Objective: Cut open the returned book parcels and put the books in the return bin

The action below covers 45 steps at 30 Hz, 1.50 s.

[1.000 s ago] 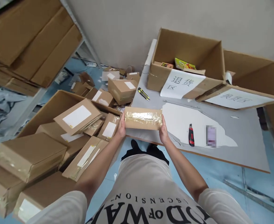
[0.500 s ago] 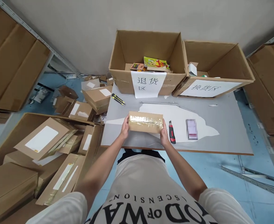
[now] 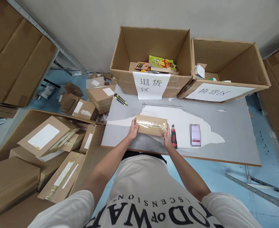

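Near the table's front edge, both hands grip a taped parcel.

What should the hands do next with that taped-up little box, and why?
Probably let go with the right hand and pick up the red cutter. The small parcel lies on the table between both hands, its top sealed with clear tape, and the cutter lies right beside the right hand. The left hand could steady the parcel.

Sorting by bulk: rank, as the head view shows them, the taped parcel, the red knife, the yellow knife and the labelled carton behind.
1. Carton
2. Parcel, held by both hands
3. Red knife and yellow knife: alike; the yellow one lies farther off, so unsure.
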### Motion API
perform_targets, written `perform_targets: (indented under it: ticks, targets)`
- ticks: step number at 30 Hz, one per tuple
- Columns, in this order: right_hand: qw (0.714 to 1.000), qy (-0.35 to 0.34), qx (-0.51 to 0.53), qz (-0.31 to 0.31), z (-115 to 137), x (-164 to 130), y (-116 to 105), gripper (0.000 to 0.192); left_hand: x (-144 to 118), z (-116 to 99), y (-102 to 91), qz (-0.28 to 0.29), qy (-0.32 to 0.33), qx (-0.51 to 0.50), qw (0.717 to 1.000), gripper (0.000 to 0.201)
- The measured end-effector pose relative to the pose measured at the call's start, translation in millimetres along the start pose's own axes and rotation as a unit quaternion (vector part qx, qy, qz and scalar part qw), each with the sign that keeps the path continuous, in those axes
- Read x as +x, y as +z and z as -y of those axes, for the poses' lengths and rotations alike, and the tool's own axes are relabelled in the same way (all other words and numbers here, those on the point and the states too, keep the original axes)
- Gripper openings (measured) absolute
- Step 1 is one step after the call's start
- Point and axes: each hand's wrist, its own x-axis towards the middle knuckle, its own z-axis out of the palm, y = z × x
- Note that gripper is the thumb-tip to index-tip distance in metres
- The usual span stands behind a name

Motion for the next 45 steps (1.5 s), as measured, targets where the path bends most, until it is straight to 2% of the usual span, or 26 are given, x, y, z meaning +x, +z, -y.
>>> perform_targets:
  ticks: [7, 15, 20, 23, 26, 29, 31, 33, 36, 39, 45]
  targets:
    - [0.998, 0.046, -0.027, -0.045, -6.0, 0.9, 4.5, 0.071, 4.0, 19.0, -0.7, -0.002, -0.021, -0.012, 1.0, 0.061]
    - [0.996, 0.064, -0.002, -0.065, -5.8, 1.1, 5.8, 0.074, 11.6, 28.2, -8.6, 0.051, 0.006, 0.049, 0.997, 0.066]
    - [0.995, 0.04, 0.051, -0.082, -17.4, -5.2, 2.3, 0.073, 9.0, 36.0, -28.3, 0.071, -0.026, 0.06, 0.995, 0.068]
    - [0.987, 0.074, 0.091, -0.114, -31.4, -13.9, -4.3, 0.071, 2.9, 49.1, -46.1, 0.091, -0.046, 0.031, 0.994, 0.067]
    - [0.981, 0.125, 0.072, -0.127, -44.4, -23.7, -12.6, 0.069, -3.1, 59.9, -60.9, 0.117, -0.058, 0.043, 0.991, 0.07]
    - [0.988, 0.118, 0.025, -0.095, -49.7, -29.5, -17.8, 0.074, -7.8, 62.2, -66.0, 0.133, -0.054, 0.104, 0.984, 0.079]
    - [0.994, 0.096, -0.024, -0.054, -48.1, -29.6, -17.2, 0.075, -10.1, 60.3, -63.3, 0.144, -0.039, 0.133, 0.98, 0.081]
    - [0.994, 0.074, -0.071, -0.025, -43.5, -27.4, -13.7, 0.066, -11.7, 58.1, -57.3, 0.157, -0.019, 0.14, 0.977, 0.076]
    - [0.991, 0.067, -0.114, -0.036, -34.3, -23.0, -6.8, 0.046, -12.5, 56.3, -47.5, 0.164, 0.0, 0.136, 0.977, 0.068]
    - [0.983, 0.064, -0.163, -0.058, -23.7, -19.0, -4.1, 0.036, -10.8, 53.9, -41.9, 0.155, 0.007, 0.136, 0.979, 0.066]
    - [0.986, 0.013, -0.161, -0.031, 5.5, -11.7, -10.1, 0.035, -10.7, 31.7, -42.8, 0.142, 0.048, 0.111, 0.982, 0.062]
